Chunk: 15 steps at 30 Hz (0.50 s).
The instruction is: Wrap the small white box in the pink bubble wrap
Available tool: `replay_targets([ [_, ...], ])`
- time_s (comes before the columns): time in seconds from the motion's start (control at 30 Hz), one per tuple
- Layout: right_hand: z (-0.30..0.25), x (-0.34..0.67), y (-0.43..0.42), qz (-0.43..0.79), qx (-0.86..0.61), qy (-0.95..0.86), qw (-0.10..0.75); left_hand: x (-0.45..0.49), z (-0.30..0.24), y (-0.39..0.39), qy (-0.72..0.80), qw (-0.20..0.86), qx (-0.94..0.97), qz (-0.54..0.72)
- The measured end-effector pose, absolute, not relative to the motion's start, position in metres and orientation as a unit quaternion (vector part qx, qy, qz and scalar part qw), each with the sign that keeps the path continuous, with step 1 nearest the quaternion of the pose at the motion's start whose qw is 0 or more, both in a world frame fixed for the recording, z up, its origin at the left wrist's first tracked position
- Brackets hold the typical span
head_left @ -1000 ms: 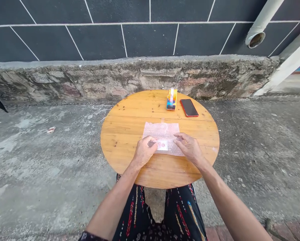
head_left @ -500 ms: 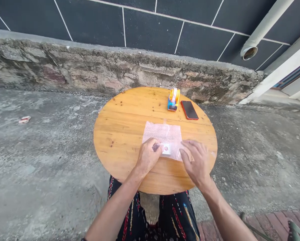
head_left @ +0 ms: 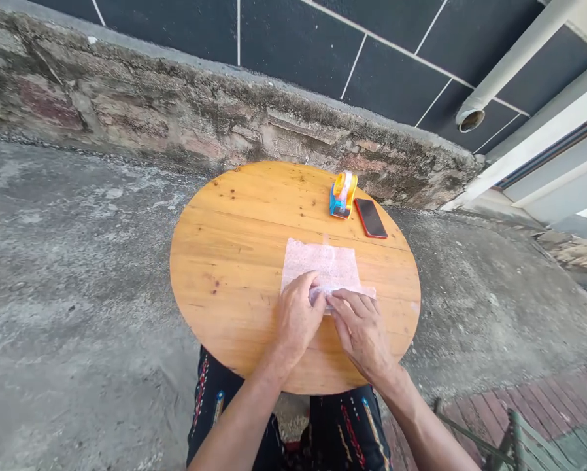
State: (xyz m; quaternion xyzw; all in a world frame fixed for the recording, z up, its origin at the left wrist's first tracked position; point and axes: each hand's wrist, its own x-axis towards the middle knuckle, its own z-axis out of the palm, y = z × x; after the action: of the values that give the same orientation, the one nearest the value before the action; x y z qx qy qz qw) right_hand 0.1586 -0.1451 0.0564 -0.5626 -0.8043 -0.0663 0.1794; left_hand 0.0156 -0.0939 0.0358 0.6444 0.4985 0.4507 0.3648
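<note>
A pinkish, see-through sheet of bubble wrap (head_left: 318,258) lies on the round wooden table in front of me. My left hand (head_left: 301,314) is closed at the sheet's near edge, thumb and fingers curled around a folded part. My right hand (head_left: 362,327) presses its fingertips onto the same fold, close beside the left thumb. A flap of the wrap sticks out to the right past the right knuckles. The small white item with a dark part is now mostly hidden under the plastic and my fingers.
A blue and yellow tape dispenser (head_left: 343,196) stands toward the table's far right side. Beside it lies a red-edged phone (head_left: 370,218). The wooden table (head_left: 225,242) stands on concrete ground near a stone wall base (head_left: 200,124). A green metal frame (head_left: 514,432) is at lower right.
My right hand has moved left, bringing the wrap's right side over the small white item. Both hands are now close together. The view has shifted and tilted slightly.
</note>
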Motion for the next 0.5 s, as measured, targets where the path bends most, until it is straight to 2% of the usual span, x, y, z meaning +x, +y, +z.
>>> replay_targets([
  [0.3,0.065,0.155,-0.143,-0.07,-0.57,-0.805,0.15,-0.023,0.035,-0.092,0.572,0.258,0.656,0.42],
  [0.43,0.064,0.157,-0.143,-0.064,-0.564,-0.809,0.156,-0.056,0.038,-0.095,0.596,0.251,0.627,0.434],
  [0.5,0.062,0.158,-0.143,-0.064,-0.56,-0.81,0.162,-0.07,0.039,-0.105,0.605,0.289,0.597,0.44],
])
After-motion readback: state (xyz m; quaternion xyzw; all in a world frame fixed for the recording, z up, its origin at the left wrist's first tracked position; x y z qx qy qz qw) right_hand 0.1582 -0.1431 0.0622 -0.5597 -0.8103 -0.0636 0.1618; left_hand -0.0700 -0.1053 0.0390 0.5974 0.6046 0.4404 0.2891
